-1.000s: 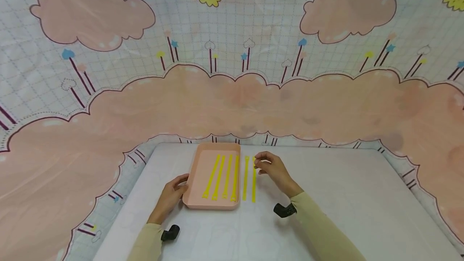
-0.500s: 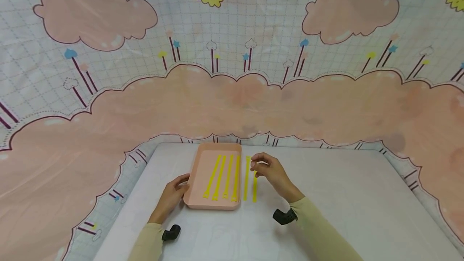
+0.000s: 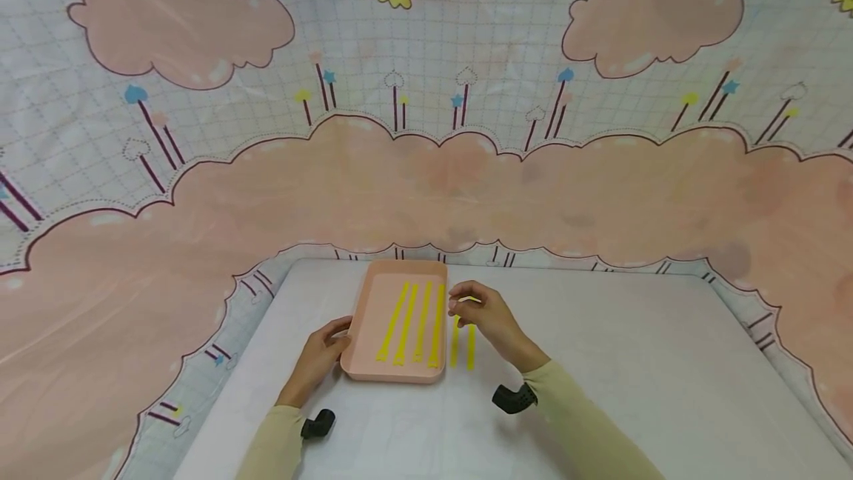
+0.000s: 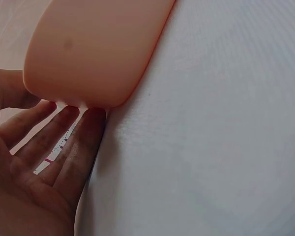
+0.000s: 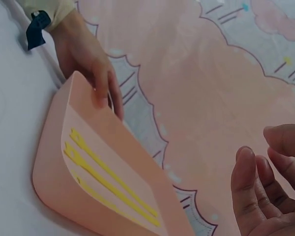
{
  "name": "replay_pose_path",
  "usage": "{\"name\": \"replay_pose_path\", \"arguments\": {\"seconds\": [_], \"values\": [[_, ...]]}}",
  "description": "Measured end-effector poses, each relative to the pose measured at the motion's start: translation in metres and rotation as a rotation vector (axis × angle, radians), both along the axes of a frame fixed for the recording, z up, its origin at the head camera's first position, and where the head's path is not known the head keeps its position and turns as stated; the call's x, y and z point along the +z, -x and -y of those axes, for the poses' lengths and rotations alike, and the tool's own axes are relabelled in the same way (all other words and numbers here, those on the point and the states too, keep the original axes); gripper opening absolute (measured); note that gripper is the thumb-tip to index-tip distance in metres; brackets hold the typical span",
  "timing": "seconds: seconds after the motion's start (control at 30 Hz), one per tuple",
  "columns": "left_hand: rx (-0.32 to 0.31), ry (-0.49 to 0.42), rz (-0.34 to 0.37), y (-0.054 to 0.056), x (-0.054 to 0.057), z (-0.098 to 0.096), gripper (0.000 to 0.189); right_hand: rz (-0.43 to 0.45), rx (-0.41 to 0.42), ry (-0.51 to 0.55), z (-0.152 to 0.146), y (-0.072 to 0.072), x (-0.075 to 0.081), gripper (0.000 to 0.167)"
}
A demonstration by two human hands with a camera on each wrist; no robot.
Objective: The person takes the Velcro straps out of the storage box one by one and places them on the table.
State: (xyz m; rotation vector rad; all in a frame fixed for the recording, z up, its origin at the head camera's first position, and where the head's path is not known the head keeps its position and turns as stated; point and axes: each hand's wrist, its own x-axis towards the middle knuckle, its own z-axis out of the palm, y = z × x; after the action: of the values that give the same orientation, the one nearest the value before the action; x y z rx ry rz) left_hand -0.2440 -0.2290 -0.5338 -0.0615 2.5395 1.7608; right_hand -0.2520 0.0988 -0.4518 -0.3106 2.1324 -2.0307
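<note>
A shallow pink tray (image 3: pixel 365 347) stands on the table, with several thin yellow strips (image 3: pixel 403 324) lying lengthwise in it; their near ends look forked. My left hand (image 3: pixel 318 361) holds the tray's left side, thumb over the rim and fingertips against the outer wall (image 4: pixel 88 64), as the wrist views show. Two more yellow strips (image 3: pixel 471 347) lie on the table just right of the tray. Above their far ends hovers my right hand (image 3: pixel 489 317), fingers loosely bent. Nothing shows between its thumb and fingers in the right wrist view (image 5: pixel 270 187). It partly hides those two strips.
The white table (image 3: pixel 620 361) extends widely to the right of the tray. A cloth (image 3: pixel 506 198) printed with clouds hangs behind the table's far edge. A black device (image 3: pixel 514 398) sits on each wrist.
My right hand has moved left over the two loose strips, up close to the tray's right edge. The left hand keeps its place at the tray. The head view has shifted slightly.
</note>
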Motion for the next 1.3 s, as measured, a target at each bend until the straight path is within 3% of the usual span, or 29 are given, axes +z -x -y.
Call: {"name": "replay_pose_path", "arguments": {"seconds": [0.57,0.8,1.0,1.3], "values": [[-0.008,-0.006,-0.022,0.009,0.001,-0.002,0.042,-0.068,0.071,-0.037,0.026,0.006,-0.002,0.027],[-0.006,-0.012,-0.019,0.005,0.0,-0.001,0.042,-0.081,0.119,-0.07,0.04,0.005,-0.004,0.027],[-0.004,-0.015,-0.019,0.0,0.0,0.001,0.043,-0.145,0.138,-0.152,0.052,0.005,-0.006,0.026],[-0.017,-0.027,-0.035,0.0,0.0,0.0,0.043,-0.192,0.157,-0.211,0.06,0.007,-0.005,0.02]]}}
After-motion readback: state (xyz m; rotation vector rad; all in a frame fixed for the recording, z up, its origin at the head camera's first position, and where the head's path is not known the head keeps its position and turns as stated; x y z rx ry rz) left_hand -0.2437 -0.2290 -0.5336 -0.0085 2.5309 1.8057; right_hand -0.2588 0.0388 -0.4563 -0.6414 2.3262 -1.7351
